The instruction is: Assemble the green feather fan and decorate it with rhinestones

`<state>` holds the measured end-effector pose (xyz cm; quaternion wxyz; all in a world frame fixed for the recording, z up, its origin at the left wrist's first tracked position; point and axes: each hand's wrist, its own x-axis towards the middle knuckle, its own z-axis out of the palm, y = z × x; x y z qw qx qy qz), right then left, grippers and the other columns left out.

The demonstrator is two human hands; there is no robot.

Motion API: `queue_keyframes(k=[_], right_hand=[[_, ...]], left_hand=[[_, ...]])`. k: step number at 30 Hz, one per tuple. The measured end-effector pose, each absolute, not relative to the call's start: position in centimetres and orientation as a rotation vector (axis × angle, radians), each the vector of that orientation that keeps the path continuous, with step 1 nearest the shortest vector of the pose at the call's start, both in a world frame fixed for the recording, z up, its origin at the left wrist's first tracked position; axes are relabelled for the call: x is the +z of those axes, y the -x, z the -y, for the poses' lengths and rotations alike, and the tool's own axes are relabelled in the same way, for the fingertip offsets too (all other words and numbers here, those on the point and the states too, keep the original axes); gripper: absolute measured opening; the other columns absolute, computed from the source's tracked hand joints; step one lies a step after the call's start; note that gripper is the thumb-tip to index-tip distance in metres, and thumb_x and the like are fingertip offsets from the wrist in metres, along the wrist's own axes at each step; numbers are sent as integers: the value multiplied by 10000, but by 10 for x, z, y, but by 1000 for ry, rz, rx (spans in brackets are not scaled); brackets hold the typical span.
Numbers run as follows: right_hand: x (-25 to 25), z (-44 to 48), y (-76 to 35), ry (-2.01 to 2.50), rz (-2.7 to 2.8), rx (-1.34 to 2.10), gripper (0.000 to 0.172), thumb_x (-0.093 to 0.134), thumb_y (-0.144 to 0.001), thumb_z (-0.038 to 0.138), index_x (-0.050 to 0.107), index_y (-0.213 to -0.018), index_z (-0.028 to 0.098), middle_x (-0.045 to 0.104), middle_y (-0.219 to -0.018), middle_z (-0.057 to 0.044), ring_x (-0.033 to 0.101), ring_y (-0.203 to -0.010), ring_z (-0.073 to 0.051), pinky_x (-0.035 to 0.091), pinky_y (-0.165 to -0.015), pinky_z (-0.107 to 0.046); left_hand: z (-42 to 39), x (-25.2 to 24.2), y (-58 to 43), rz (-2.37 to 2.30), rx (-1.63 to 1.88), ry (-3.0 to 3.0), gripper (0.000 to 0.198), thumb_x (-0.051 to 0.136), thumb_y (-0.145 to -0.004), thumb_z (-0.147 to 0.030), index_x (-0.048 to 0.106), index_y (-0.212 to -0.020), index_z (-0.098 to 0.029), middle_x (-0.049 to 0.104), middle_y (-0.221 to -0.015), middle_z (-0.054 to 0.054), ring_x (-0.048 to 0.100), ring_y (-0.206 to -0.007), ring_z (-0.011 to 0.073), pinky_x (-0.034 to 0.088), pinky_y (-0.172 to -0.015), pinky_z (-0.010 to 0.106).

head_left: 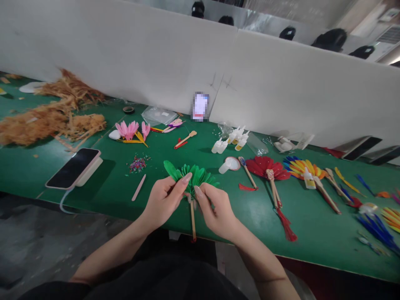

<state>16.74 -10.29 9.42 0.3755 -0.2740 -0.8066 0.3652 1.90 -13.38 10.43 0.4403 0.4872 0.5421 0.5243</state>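
Note:
Between my two hands is a green feather fan (pixel 197 175) with a slim wooden handle (pixel 193 221) pointing down toward me. My left hand (pixel 166 199) pinches the feathers near their base on the left side, thumb on top. Opposite it, my right hand (pixel 217 206) is closed on the right side of the same fan, its thumb at the feather base. The fingers under the fan are partly hidden. To the left of my hands lie a pink stick (pixel 138 187) and a heap of coloured sequins or beads (pixel 138 163).
Small glue bottles (pixel 240 139) stand beyond my hands, near a white round dish (pixel 232 163). A red feather fan (pixel 265 168) and a multicoloured one (pixel 304 167) lie to the right. Pink feathers (pixel 127 130), a phone (pixel 75 166) and brown fibre bundles (pixel 34 123) are at the left.

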Motion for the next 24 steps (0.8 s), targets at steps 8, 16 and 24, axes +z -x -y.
queue_keyframes(k=[8, 16, 24], right_hand=[[90, 106, -166, 730, 1993, 757, 283, 398, -970, 186, 388, -689, 222, 435, -577, 52, 406, -496, -82, 346, -490, -222], [87, 108, -160, 746, 1960, 609, 271, 416, -967, 177, 416, -699, 219, 442, -577, 51, 410, -497, -85, 341, -480, -225], [89, 107, -155, 792, 1859, 557, 270, 408, -967, 166, 417, -703, 221, 455, -575, 49, 414, -491, -87, 340, -480, -223]], left_hand=[[136, 108, -26, -1416, 1400, -1218, 534, 560, -873, -429, 323, -450, -204, 287, -336, -77, 289, -302, 42, 249, -303, 185], [139, 108, -22, -1464, 1442, -1217, 537, 544, -879, -420, 330, -437, -204, 305, -334, -72, 302, -302, 41, 315, -333, 186], [142, 97, -18, -1468, 1575, -1058, 494, 544, -900, -409, 347, -499, -199, 292, -366, -90, 286, -321, 35, 403, -397, 177]])
